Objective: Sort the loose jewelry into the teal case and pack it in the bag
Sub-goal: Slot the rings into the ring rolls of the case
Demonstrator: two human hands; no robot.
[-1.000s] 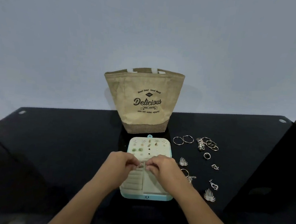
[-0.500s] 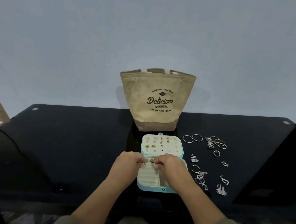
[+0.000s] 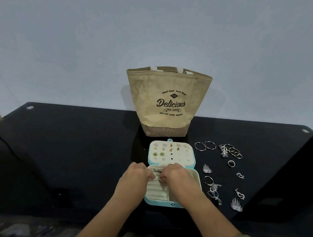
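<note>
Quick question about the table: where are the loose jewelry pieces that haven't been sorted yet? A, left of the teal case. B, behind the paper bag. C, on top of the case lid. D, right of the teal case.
D: the loose jewelry lies spread on the black table to the right of the open teal case.

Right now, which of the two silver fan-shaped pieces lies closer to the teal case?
The rear fan, just right of the teal case near its hinge. The other fan lies beyond the tangled chain, farther right.
</note>
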